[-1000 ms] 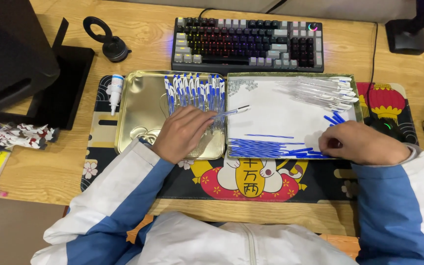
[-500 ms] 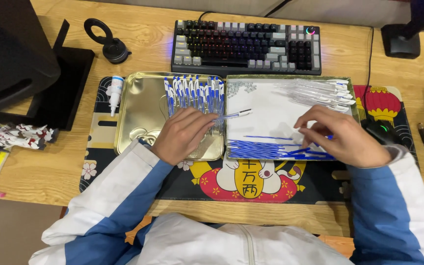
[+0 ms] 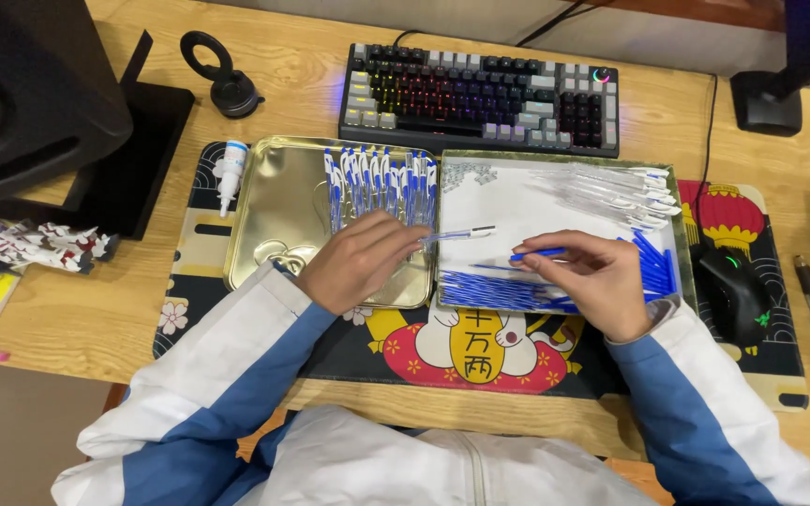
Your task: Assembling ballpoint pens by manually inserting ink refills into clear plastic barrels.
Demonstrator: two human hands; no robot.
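Note:
My left hand (image 3: pixel 360 260) rests on the gold metal tray (image 3: pixel 274 215) and pinches a clear pen barrel (image 3: pixel 459 234) that points right over the white-lined tray (image 3: pixel 517 201). My right hand (image 3: pixel 592 278) holds a thin blue refill (image 3: pixel 538 253) between thumb and fingers, its tip aimed left toward the barrel, a short gap apart. A row of assembled blue-and-white pens (image 3: pixel 379 178) lies in the gold tray. Loose blue refills (image 3: pixel 499 292) lie along the near edge of the white tray, and empty clear barrels (image 3: pixel 611 192) are piled at its far right.
A lit keyboard (image 3: pixel 480 98) sits behind the trays. A black mouse (image 3: pixel 735 295) lies right of them on the patterned desk mat (image 3: pixel 480 361). A small white bottle (image 3: pixel 229 173) stands left of the gold tray, a black speaker (image 3: pixel 30 94) at far left.
My right hand has moved left from the tray's right edge, picked up a blue refill and brought it toward the barrel. The left hand has stayed in place.

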